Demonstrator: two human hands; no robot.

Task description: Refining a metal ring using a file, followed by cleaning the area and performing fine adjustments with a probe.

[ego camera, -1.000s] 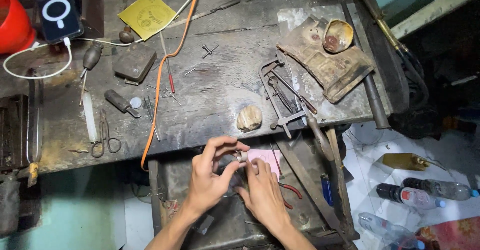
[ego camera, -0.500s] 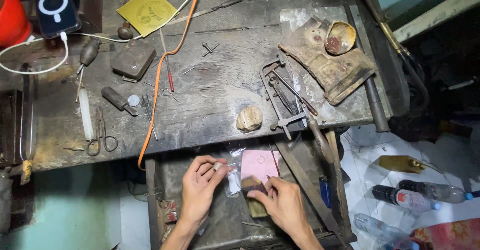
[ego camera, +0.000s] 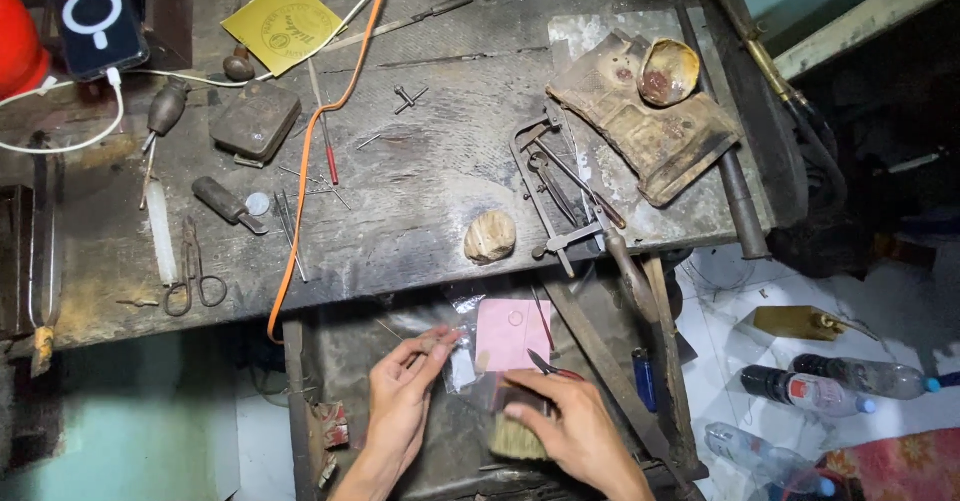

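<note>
Bristled brush (ego camera: pixel 518 439) lies under right hand (ego camera: pixel 565 431), beside pink paper (ego camera: pixel 512 333).

Pale bristle brush (ego camera: pixel 517 435) under right hand, in drawer; small clear plastic bag (ego camera: pixel 458 369) touching left fingertips

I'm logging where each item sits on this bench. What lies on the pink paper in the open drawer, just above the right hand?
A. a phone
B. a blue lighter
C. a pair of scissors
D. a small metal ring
D: a small metal ring lies on the pink paper, just above the right hand; the scissors and the phone are up on the bench top, and the blue lighter lies off to the paper's right.
</note>
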